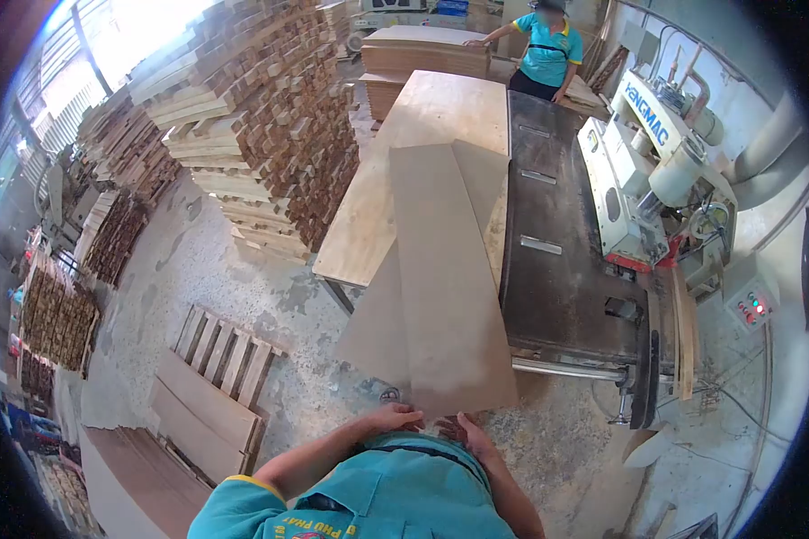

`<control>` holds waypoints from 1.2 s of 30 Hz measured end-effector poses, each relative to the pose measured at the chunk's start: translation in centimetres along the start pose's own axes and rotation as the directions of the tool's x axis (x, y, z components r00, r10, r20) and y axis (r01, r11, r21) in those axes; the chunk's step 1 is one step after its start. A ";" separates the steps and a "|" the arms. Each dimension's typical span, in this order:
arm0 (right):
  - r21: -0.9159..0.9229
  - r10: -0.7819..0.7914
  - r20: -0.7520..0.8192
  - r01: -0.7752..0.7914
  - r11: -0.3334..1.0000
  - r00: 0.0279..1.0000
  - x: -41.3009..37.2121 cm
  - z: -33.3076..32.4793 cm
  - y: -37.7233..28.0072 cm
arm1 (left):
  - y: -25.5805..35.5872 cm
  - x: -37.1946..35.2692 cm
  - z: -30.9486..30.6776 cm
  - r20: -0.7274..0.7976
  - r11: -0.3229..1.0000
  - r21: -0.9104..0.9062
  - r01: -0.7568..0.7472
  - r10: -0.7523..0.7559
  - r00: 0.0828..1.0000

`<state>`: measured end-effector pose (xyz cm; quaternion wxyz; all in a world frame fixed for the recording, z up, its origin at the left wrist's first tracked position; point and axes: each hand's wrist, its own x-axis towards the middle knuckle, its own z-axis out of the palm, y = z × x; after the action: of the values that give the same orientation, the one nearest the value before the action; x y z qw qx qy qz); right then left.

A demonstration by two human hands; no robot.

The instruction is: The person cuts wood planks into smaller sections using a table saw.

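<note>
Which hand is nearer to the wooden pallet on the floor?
Left. The left hand is at the near end of the thin board, with the pallet to its left; the right hand is at the same end, farther right.

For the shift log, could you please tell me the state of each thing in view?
top sheet: flat, far end on the table, near end overhanging.
lower sheet: beneath it, skewed, also overhanging.
left hand: gripping the top sheet's near edge.
right hand: at the same edge, grip unclear.
pallet: lying flat, boards on it.
co-worker: standing at the far end, hand on a board stack.
</note>
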<state>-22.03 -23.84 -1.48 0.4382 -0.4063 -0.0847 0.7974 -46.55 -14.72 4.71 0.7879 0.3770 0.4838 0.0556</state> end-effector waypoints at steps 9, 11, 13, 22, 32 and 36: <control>0.099 -0.432 -0.415 0.512 0.853 0.801 -5.2 -3.6 -3.0 | -0.5 7.3 4.2 0.296 0.857 0.490 -0.160 0.009 0.955; 0.044 -0.478 -0.484 0.566 0.823 0.733 -7.3 -6.1 -2.6 | -4.6 14.4 1.1 0.352 0.732 0.545 -0.409 0.243 0.904; 0.043 -0.527 -0.602 0.684 0.729 0.600 -9.8 -9.3 -1.0 | -4.5 17.2 -0.2 0.323 0.750 0.458 -0.476 0.359 0.876; -0.124 -0.535 -0.776 0.750 0.650 0.335 -24.6 -20.8 15.8 | -2.9 21.1 7.0 0.174 0.452 0.804 -0.386 0.442 0.880; 0.024 -0.340 -0.923 0.911 0.411 0.178 -34.1 -20.2 27.1 | -2.2 15.7 22.9 0.238 0.612 0.733 -0.295 0.176 0.955; -0.161 -0.370 -0.929 0.864 0.477 0.031 -34.6 -26.5 33.9 | -2.2 19.8 27.6 0.428 0.405 0.737 -0.541 0.339 0.838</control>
<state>-14.34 -76.67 -15.64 0.7997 -0.5548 0.1757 0.1477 -14.52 -22.22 -4.13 0.5116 0.8231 0.2459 -0.0160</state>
